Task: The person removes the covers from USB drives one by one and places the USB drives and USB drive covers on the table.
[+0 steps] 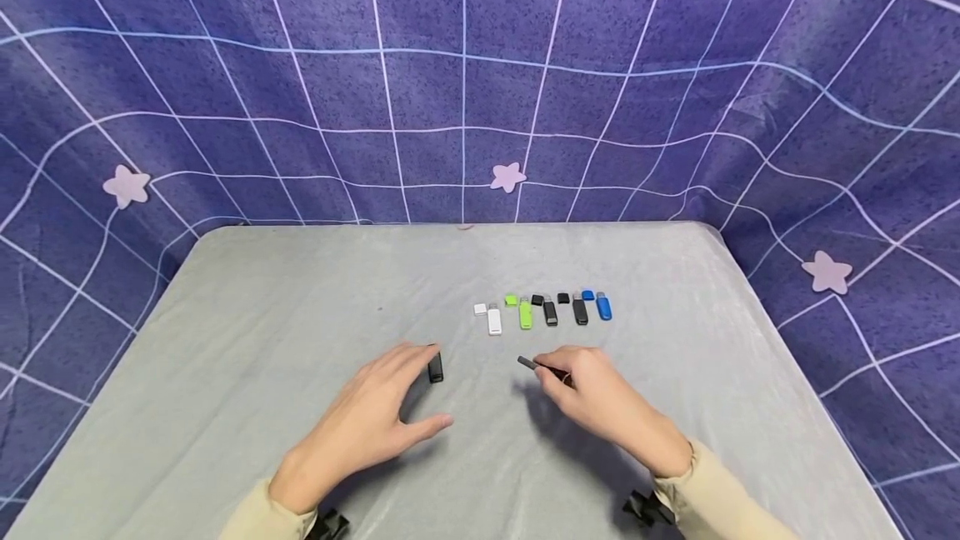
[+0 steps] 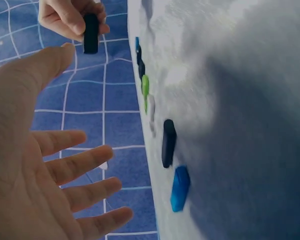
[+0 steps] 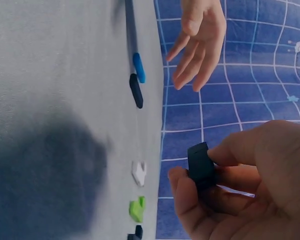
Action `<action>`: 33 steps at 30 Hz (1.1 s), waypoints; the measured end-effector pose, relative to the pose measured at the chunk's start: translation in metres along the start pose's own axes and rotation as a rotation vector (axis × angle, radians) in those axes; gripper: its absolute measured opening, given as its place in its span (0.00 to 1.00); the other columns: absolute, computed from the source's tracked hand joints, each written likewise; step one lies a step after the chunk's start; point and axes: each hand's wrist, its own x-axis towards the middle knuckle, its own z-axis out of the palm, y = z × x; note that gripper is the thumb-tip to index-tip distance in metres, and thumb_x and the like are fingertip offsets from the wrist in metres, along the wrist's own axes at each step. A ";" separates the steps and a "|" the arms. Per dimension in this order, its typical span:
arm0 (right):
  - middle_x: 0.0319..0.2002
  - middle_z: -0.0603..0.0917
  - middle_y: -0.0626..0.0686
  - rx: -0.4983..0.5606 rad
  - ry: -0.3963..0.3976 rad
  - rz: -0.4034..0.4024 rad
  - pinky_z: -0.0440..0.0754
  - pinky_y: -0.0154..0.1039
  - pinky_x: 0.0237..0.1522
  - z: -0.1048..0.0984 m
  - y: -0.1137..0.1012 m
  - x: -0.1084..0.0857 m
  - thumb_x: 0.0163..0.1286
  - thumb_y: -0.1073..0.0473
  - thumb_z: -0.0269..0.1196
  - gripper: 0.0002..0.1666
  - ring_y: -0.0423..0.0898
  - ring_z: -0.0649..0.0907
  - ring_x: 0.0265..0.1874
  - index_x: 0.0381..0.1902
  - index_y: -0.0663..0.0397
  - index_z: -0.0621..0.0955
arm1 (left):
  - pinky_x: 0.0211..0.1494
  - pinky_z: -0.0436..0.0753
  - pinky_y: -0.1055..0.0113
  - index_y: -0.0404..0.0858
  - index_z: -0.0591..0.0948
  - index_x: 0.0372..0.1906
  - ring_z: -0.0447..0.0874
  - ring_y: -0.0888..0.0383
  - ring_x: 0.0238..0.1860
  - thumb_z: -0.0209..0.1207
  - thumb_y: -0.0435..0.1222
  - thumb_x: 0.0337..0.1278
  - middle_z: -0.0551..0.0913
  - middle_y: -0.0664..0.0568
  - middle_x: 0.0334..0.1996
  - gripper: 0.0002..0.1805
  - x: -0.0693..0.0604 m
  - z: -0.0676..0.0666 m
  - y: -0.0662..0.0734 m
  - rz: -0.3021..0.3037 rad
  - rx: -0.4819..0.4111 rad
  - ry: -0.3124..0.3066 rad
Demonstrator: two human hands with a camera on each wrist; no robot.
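Black stick [image 1: 527, 362], long axis leftward, sits pinched in right hand [image 1: 600, 390], left hand [image 1: 375, 407] splayed.

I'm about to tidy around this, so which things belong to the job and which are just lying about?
Probably the job:
held black stick, right hand
loose black stick and loose blue stick near the left hand
row of uncapped sticks and their caps

Just surroundings:
grey cloth
patterned curtain
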 end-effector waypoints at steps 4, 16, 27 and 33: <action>0.39 0.90 0.52 0.010 0.003 -0.017 0.80 0.29 0.29 -0.004 -0.003 0.000 0.73 0.65 0.63 0.11 0.34 0.79 0.28 0.47 0.60 0.89 | 0.69 0.76 0.45 0.47 0.73 0.74 0.77 0.50 0.69 0.67 0.65 0.54 0.80 0.53 0.66 0.46 0.005 0.000 0.007 -0.001 -0.003 0.003; 0.40 0.90 0.52 0.003 -0.009 -0.040 0.79 0.29 0.29 -0.010 -0.013 0.004 0.73 0.66 0.63 0.10 0.33 0.77 0.26 0.48 0.60 0.89 | 0.67 0.79 0.52 0.46 0.78 0.69 0.82 0.54 0.63 0.66 0.60 0.61 0.84 0.55 0.61 0.36 0.022 0.003 0.022 0.086 -0.065 0.065; 0.33 0.89 0.49 0.025 -0.027 -0.127 0.78 0.28 0.26 -0.010 -0.019 0.006 0.72 0.67 0.64 0.09 0.32 0.74 0.24 0.45 0.60 0.89 | 0.63 0.83 0.60 0.44 0.83 0.63 0.85 0.58 0.59 0.69 0.46 0.64 0.87 0.55 0.57 0.25 0.038 0.005 0.039 0.114 -0.183 0.100; 0.37 0.90 0.51 0.027 -0.043 -0.189 0.82 0.30 0.33 -0.008 -0.023 0.006 0.72 0.68 0.63 0.10 0.34 0.79 0.29 0.46 0.60 0.89 | 0.62 0.83 0.62 0.44 0.84 0.62 0.85 0.58 0.59 0.67 0.47 0.66 0.87 0.55 0.57 0.23 0.041 0.007 0.048 0.144 -0.177 0.090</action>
